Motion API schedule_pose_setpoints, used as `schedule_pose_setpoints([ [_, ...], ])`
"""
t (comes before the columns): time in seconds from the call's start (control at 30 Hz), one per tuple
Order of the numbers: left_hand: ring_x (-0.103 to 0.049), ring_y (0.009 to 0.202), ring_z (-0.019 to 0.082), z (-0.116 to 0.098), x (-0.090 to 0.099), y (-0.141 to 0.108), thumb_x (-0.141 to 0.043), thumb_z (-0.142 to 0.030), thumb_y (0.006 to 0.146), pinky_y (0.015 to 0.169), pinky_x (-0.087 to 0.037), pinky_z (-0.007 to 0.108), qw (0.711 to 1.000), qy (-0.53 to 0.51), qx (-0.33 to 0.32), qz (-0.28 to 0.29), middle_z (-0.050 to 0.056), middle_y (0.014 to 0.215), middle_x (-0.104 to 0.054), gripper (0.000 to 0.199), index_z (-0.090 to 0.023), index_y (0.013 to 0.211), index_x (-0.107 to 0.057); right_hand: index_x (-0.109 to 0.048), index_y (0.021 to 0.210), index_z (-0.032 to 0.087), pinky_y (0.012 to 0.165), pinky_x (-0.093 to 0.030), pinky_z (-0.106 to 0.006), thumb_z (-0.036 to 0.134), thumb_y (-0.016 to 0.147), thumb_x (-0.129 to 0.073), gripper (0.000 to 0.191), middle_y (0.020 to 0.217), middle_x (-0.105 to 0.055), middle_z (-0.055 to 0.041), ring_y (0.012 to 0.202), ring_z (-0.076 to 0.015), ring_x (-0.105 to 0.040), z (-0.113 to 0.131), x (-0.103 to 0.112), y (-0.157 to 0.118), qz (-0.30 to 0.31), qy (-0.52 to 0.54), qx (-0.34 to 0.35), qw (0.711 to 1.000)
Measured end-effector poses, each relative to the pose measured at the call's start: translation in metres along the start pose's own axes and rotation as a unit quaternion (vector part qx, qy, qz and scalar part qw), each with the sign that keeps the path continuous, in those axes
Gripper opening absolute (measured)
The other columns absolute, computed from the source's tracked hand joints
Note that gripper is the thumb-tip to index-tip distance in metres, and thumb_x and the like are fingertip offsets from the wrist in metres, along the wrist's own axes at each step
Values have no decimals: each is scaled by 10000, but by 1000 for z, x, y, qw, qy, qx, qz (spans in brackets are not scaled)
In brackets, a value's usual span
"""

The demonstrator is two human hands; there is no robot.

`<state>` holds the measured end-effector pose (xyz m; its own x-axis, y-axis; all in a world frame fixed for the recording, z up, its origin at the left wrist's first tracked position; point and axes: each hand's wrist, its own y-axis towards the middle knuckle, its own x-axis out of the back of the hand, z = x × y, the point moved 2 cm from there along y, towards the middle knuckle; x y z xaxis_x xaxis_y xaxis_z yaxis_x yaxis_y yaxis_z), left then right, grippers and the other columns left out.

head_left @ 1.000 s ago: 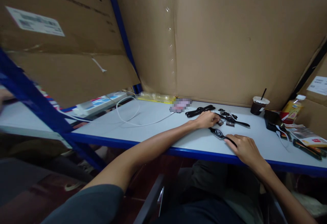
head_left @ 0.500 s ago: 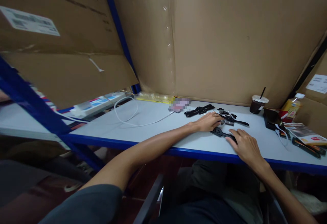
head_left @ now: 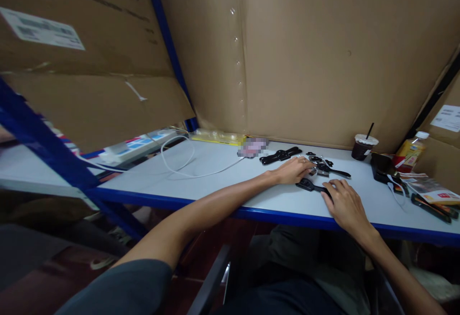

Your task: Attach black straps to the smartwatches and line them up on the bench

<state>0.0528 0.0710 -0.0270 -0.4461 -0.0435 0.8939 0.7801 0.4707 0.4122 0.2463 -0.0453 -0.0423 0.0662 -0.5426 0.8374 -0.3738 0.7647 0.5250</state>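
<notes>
On the pale tabletop lies a black strap-like piece [head_left: 305,184] with a wide round end. My right hand [head_left: 345,203] has its thumb and fingers around the narrow end of that piece, near the table's front edge. My left hand [head_left: 295,170] rests just behind the wide end, its fingertips reaching small dark and clear parts [head_left: 322,173]; what its fingers touch is too small to make out. A second black strap [head_left: 339,173] extends right from those parts. More black straps [head_left: 280,155] lie stacked behind my left hand.
A dark drink cup [head_left: 361,148] with a straw stands at the back right. Beyond it are a yellow-labelled bottle [head_left: 411,151], a black tray and packets. A white cable [head_left: 201,176] curves across the left. Cardboard [head_left: 316,61] walls the back.
My left fingers have stretched slightly to the right over the small parts. My right hand has shifted a little, with its fingers still at the black strap's narrow end.
</notes>
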Motion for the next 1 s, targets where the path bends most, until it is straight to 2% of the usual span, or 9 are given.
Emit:
schedule_pose_setpoints([
  [0.1,-482,1408,259,-13,-1,1,-393,-383,1075,1144,-386,434,999,-10,-30,41,164,1471,-565,471,-160,1477,-494,-699,1127,205,891,-484,-394,249,1001,-525,219,1152,-715,-107,1063,-279,-607,0,-3,1,12,18,14,1000],
  [0.2,-430,1458,266,-22,-4,2,-365,-426,1082,1179,-348,456,996,-18,-44,81,154,1512,-532,509,-174,1515,-455,-698,1131,201,891,-488,-392,238,1003,-511,230,1123,-729,-104,1049,-274,-624,0,-3,1,29,31,14,999],
  [0.33,-543,1360,249,-27,-1,2,-398,-359,1075,1130,-411,411,994,-70,-41,73,156,1464,-578,469,-165,1491,-489,-689,1173,188,890,-502,-405,245,1003,-501,260,1124,-729,-119,1057,-287,-634,-1,-2,1,26,29,4,999],
  [0.47,-631,1232,221,-29,4,0,-484,-283,1039,1041,-475,368,988,-136,-26,64,125,1362,-661,458,-202,1490,-494,-674,1219,184,921,-506,-405,241,1008,-467,300,1243,-702,-128,1129,-286,-622,-2,-3,0,10,35,5,999],
  [0.57,-680,1098,195,-29,3,0,-514,-215,1009,975,-497,338,985,-164,2,54,93,1191,-738,464,-202,1473,-512,-694,1165,195,912,-511,-398,243,1010,-461,284,1158,-737,-110,1084,-275,-641,-3,-4,1,33,46,9,998],
  [0.67,-668,1046,194,-25,-2,1,-572,-185,957,938,-500,332,991,-122,47,20,79,1117,-736,468,-201,1425,-556,-703,1130,186,896,-519,-397,244,1009,-462,276,1109,-747,-110,1049,-271,-659,-4,-3,2,48,59,11,997],
  [0.73,-648,1058,215,-22,-4,2,-625,-235,933,929,-498,342,995,-69,73,4,94,1127,-711,421,-186,1351,-612,-704,1128,174,900,-524,-402,232,1006,-458,281,1123,-743,-120,1044,-270,-667,-4,-3,2,49,68,17,996],
  [0.87,-641,1041,249,-19,-6,2,-669,-375,923,897,-501,356,996,-17,88,22,112,1109,-685,328,-173,1179,-707,-699,1155,171,931,-530,-404,226,1008,-451,293,1159,-735,-127,1044,-259,-678,-4,-4,2,42,98,36,994],
  [1.0,-633,1036,266,-23,-8,2,-666,-403,921,896,-499,377,995,5,99,23,116,1089,-677,297,-184,1107,-739,-689,1189,182,949,-536,-413,241,1015,-447,303,1170,-733,-123,1067,-253,-672,-8,-8,2,35,130,44,990],
])
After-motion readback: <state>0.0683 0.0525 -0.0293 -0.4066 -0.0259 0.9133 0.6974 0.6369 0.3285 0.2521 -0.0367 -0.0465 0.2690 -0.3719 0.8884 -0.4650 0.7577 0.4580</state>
